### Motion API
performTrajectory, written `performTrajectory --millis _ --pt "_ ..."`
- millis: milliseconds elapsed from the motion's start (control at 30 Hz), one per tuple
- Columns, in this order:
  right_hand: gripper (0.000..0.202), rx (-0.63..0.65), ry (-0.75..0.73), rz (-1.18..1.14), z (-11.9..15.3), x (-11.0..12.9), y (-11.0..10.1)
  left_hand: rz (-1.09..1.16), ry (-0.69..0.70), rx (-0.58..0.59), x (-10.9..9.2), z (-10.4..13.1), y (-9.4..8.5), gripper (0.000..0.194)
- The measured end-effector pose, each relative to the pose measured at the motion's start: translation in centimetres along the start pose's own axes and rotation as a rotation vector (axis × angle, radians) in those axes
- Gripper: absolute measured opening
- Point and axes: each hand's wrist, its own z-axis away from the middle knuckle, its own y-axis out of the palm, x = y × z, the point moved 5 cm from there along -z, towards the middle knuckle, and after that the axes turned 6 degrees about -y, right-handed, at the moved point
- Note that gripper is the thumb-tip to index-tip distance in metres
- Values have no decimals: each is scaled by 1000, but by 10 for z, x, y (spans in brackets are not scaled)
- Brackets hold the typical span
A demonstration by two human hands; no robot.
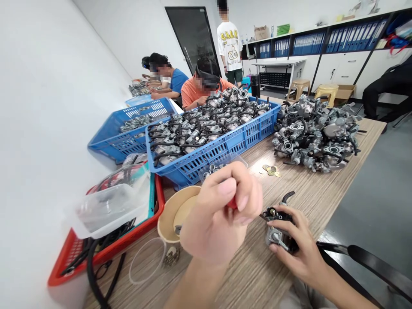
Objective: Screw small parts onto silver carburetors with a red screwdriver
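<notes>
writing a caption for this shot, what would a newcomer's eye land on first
Likely the big blue crate heaped with carburetors, mid-picture. To its right, a loose pile of carburetors sits on the wood-grain table. In front, the left hand is closed around something red.

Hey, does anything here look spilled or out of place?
Only mildly: the clear tub looks tilted over the red basket, and brass-coloured discs lie loose on the table rather than in a container. Nothing looks plainly damaged.
</notes>
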Motion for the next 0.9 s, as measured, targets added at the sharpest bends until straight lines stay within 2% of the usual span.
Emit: performTrajectory --millis 233,467,900 --pt "31 4 22 -11 3 -2 3 39 -85 69 6 5 12 45" --pt "31 3 30 -15 4 -3 2 47 -81 73 3 4 12 43" --pt "32 25 30 -30 1 -1 1 70 -98 70 12 1 11 39"
